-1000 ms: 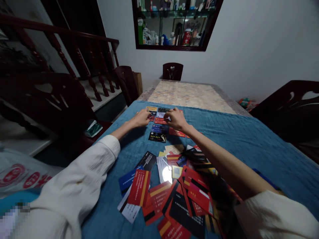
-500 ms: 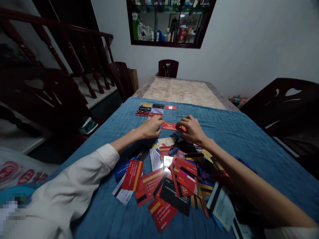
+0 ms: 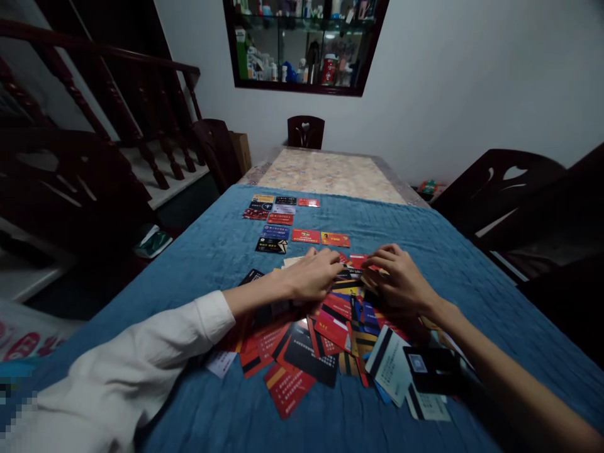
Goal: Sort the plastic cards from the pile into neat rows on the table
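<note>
A loose pile of bank-style cards (image 3: 309,352), mostly red with black, gold and pale ones, lies on a blue cloth. My left hand (image 3: 318,277) is over the far part of the pile, its fingers stretched forward, slightly bent, fingertips at the cards. To its right, my right hand (image 3: 399,277) has its fingers curved and apart above the same cards; its thumb side is partly hidden. Beyond the hands, a red card (image 3: 306,236) lies flat beside an orange card (image 3: 335,240). Left of these are a blue card (image 3: 276,232) and a black card (image 3: 272,245).
Farther back on the blue cloth (image 3: 198,251) sit more cards in small columns, with a red card (image 3: 309,202) at their right. Dark wooden chairs (image 3: 306,132) stand around the table. A plastic bag (image 3: 33,333) is at the left.
Both hands have drawn back from the laid-out cards to the pile. The red and orange cards now lie uncovered beyond them. The view has shifted slightly right.
</note>
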### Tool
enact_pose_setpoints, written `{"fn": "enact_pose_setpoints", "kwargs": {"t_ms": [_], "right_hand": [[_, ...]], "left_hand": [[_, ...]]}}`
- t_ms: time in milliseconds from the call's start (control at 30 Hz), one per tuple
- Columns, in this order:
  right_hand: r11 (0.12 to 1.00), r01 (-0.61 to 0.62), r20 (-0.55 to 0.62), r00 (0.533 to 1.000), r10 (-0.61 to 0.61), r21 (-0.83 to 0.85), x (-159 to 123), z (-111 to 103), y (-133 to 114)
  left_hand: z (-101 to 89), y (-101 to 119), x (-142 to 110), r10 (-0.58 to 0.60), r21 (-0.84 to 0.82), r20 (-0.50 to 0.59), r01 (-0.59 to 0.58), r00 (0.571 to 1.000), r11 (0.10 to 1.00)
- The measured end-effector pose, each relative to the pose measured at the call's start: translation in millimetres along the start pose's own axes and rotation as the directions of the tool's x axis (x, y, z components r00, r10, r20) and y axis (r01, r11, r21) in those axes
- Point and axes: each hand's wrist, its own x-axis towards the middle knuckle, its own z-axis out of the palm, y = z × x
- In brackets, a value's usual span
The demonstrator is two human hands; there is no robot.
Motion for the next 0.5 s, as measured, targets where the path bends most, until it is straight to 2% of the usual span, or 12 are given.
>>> {"fn": "enact_pose_setpoints", "kwargs": {"t_ms": [233, 367, 500], "right_hand": [[0.998, -0.014, 0.014, 1.000, 0.013, 0.057, -50.4, -21.7, 14.4], [0.992, 0.000, 0.047, 0.999, -0.006, 0.129, -66.8, -33.6, 6.5], [0.981, 0.009, 0.099, 0.995, -0.029, 0.192, -74.2, -42.8, -3.7]], "left_hand": [[10.2, 44.0, 23.7, 0.164, 0.006, 0.016, -0.164, 0.986, 0.986], [17.2, 62.8, 30.0, 0.267, -0.031, -0.026, -0.268, 0.963, 0.963], [21.2, 78.6, 28.6, 0.347, -0.047, -0.006, -0.347, 0.938, 0.937]]}}
